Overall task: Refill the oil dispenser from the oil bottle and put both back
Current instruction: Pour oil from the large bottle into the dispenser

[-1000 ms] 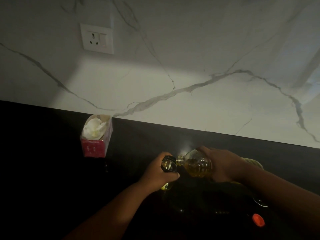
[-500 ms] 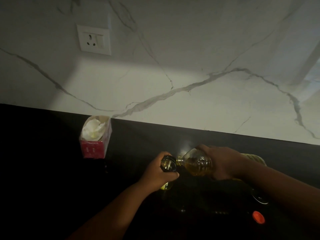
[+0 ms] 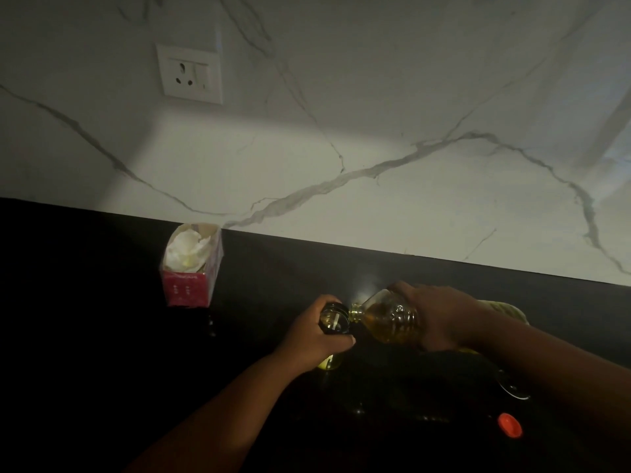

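Note:
On the dark counter, my left hand (image 3: 312, 339) grips the oil dispenser (image 3: 334, 323), a small glass vessel with a dark open mouth facing up. Its yellow-tinted base shows below my fingers. My right hand (image 3: 440, 315) holds the clear plastic oil bottle (image 3: 389, 317) tipped on its side, its neck resting at the dispenser's rim. Golden oil fills the lower part of the tilted bottle. The bottle's far end is hidden behind my right hand.
A red cap (image 3: 509, 425) lies on the black counter (image 3: 102, 353) at the lower right, near a dark round lid (image 3: 514, 390). A pink tissue box (image 3: 191, 268) stands against the marble wall at the left. A wall socket (image 3: 189, 74) sits above.
Both hands keep the same hold, with the bottle neck still at the dispenser's mouth. Only the camera view shifts slightly.

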A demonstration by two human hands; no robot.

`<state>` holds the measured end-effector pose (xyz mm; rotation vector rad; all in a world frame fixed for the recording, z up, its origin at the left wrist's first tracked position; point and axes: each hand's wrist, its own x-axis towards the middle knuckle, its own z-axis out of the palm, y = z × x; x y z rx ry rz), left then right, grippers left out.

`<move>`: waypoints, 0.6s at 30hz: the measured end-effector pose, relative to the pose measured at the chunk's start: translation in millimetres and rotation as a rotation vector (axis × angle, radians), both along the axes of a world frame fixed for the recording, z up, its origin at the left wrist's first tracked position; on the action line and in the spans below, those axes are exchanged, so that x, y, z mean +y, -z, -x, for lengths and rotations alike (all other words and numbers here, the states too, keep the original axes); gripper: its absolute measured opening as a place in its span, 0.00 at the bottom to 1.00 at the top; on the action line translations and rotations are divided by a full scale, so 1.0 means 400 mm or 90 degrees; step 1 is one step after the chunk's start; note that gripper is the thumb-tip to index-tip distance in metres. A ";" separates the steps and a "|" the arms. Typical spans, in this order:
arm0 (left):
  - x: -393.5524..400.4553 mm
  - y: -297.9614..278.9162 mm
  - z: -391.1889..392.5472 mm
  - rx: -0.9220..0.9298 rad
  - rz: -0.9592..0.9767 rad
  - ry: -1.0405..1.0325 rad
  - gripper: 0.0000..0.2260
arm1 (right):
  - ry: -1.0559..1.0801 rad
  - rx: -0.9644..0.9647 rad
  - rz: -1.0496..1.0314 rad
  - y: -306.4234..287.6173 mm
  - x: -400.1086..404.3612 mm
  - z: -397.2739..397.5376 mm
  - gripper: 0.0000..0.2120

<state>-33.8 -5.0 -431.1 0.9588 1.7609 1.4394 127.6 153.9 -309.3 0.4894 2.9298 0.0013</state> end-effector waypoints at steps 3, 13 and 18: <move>-0.001 -0.003 0.000 0.004 0.005 0.005 0.25 | -0.001 -0.001 -0.007 0.000 -0.003 -0.001 0.40; -0.001 -0.004 0.001 0.012 0.017 0.016 0.25 | 0.000 -0.009 -0.007 -0.002 -0.005 0.004 0.42; -0.002 -0.007 0.001 0.022 0.009 0.008 0.24 | 0.003 -0.015 -0.011 0.001 0.001 0.002 0.42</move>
